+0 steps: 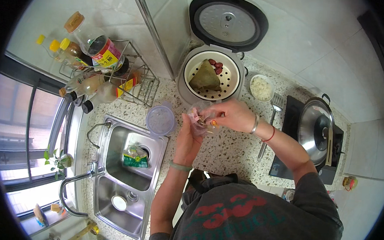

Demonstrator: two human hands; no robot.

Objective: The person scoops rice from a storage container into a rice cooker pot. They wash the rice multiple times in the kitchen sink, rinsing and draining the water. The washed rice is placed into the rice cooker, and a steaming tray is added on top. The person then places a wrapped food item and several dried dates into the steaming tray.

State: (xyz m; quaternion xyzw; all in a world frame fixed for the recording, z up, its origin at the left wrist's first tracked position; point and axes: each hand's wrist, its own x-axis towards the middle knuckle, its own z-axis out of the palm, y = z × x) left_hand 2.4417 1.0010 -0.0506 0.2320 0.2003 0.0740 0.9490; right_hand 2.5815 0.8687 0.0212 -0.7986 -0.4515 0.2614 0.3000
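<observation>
Over the counter's front part, my left hand (pixel 187 139) is closed round a small clear plastic bag (pixel 204 128) with pinkish and thin brownish bits in it. My right hand (pixel 235 115) has its fingers pinched at the bag's upper right side; their tips are partly hidden. Just beyond stands a rice cooker (pixel 184 87) with its lid (pixel 228 23) raised. In its cream steamer basket (pixel 232 73), full of holes, sit a leaf-wrapped triangular zongzi (pixel 205 77) and several red dates (pixel 217 67).
A white bowl of pale grains (pixel 262 88), a slotted spatula (pixel 269 129) and a lidded wok (pixel 316 126) on the black stove lie right. Left are a round translucent lid (pixel 161 119), a wire bottle rack (pixel 139 84) and a double sink (pixel 154 183) holding a green packet (pixel 135 158).
</observation>
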